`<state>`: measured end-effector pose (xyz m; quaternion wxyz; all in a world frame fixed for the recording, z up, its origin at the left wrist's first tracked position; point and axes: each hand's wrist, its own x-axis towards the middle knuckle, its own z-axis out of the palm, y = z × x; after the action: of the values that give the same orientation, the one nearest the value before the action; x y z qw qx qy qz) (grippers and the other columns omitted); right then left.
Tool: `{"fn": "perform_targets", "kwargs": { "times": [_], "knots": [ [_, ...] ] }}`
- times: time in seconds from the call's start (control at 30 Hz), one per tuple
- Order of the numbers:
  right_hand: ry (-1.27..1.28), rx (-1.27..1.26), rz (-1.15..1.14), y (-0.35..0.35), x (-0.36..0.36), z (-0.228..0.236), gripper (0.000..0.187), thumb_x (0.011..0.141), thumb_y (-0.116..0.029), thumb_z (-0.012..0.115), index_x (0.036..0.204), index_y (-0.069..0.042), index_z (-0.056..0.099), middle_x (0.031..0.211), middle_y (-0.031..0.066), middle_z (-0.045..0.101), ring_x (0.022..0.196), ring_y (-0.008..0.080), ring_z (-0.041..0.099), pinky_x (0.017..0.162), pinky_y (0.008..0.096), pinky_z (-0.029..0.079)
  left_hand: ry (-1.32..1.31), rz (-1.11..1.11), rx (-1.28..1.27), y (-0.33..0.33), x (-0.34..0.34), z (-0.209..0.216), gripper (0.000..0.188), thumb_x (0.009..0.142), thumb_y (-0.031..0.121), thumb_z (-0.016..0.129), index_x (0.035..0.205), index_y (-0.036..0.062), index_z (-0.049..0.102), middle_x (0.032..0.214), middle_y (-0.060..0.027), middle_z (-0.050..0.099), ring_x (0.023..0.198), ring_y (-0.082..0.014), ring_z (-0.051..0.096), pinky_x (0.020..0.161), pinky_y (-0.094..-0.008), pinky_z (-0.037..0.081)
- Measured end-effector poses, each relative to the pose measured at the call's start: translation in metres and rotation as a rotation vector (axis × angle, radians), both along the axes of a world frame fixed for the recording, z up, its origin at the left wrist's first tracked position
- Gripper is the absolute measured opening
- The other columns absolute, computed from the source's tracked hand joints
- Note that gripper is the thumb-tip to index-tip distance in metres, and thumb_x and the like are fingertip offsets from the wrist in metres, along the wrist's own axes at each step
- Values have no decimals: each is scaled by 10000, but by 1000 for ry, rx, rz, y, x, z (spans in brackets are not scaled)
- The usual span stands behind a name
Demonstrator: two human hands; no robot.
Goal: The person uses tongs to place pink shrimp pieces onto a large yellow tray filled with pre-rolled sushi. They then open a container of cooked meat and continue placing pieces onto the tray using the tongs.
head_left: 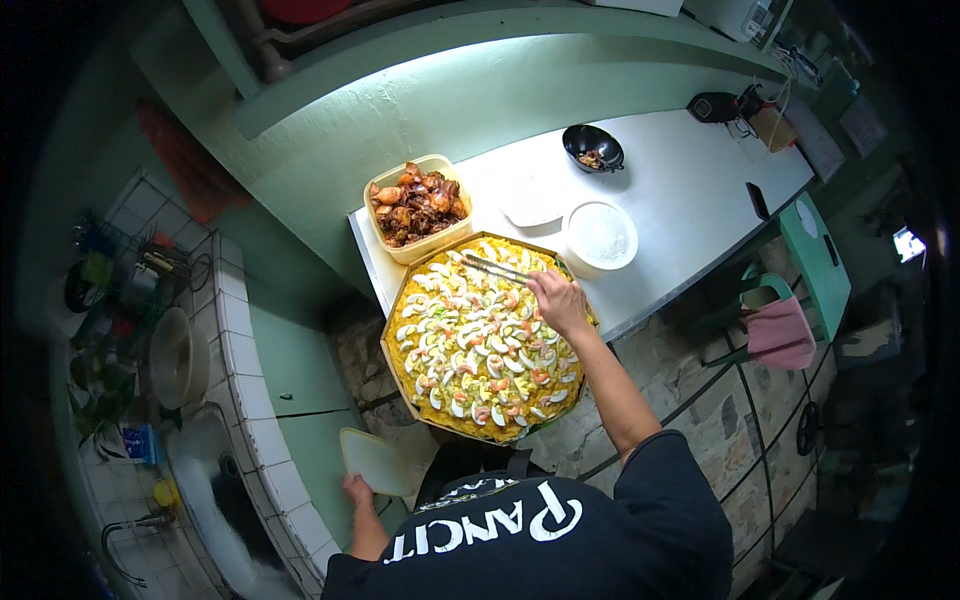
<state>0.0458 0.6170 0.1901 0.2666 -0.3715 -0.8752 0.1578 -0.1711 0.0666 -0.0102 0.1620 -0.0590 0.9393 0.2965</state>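
My right hand (560, 302) is closed around metal tongs (494, 267), whose tips rest over the far side of a big octagonal tray of yellow noodles (388, 345). Egg wedges, shrimp and green bits are spread over the noodles. Whether the tongs pinch anything is too small to tell. Low on the left, my left hand (357, 487) grips the edge of a pale, flat, rounded-corner piece (375, 462) that looks like a container lid. It is held beside the tray's near left edge, apart from it.
Behind the tray stand a square tub of browned meat (455, 165), a white plate (533, 205), a round white tub (600, 236) and a black bowl (592, 150) on a white table (670, 190). A tiled sink counter (262, 440) runs along the left. A pink cloth (782, 333) hangs at right.
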Motion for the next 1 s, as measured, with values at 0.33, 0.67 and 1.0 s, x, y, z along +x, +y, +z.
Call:
{"fn": "perform_targets", "kwargs": {
  "times": [0.33, 0.67, 1.0],
  "knots": [
    [-183, -27, -61, 73, -134, 41, 281, 930, -331, 492, 919, -109, 663, 863, 141, 671, 789, 335, 657, 701, 456, 514, -8, -141, -155, 2, 34, 21, 323, 816, 134, 581, 1103, -14, 606, 1003, -246, 643, 911, -391, 624, 805, -456, 474],
    [-271, -48, -38, 84, -232, 43, 294, 912, -361, 504, 970, -120, 661, 911, 158, 672, 867, 351, 653, 714, 488, 510, -32, 36, -44, -32, 49, 6, 232, 852, 140, 562, 1029, -4, 603, 991, -249, 629, 909, -420, 598, 810, -461, 452],
    [-319, 48, 127, 78, -209, 55, 212, 904, -279, 511, 983, -135, 645, 977, 139, 641, 886, 328, 636, 752, 473, 494, -75, 57, -123, -54, 69, 8, 237, 857, 137, 552, 1026, -18, 613, 983, -239, 633, 916, -400, 608, 811, -453, 455]
  ]
}}
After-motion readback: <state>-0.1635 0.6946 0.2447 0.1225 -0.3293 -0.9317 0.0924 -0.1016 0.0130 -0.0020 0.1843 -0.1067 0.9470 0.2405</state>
